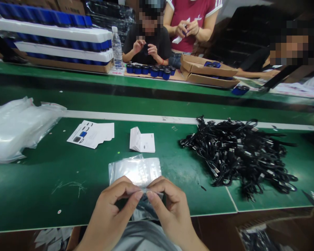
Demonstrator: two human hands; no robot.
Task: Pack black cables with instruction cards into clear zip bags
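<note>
My left hand (115, 205) and my right hand (170, 205) meet at the table's front edge, thumbs and index fingers pinching the top edge of a clear plastic bag (143, 213). Something dark shows through the bag below my thumbs; I cannot make out what it is. Just beyond my fingers lies a stack of clear plastic bags (136, 170). Farther back sits a small pile of folded leaflets (142, 141), with printed cards (91, 134) to its left. On the right is a large heap of black USB cables (235, 153).
A bulky pack of plastic bags (18, 125) lies at the left. Across the green table (94, 191) are blue cylindrical items (154, 71), cartons (209, 71), a water bottle (117, 48) and several people at work. A box (277, 230) stands below the front edge at right.
</note>
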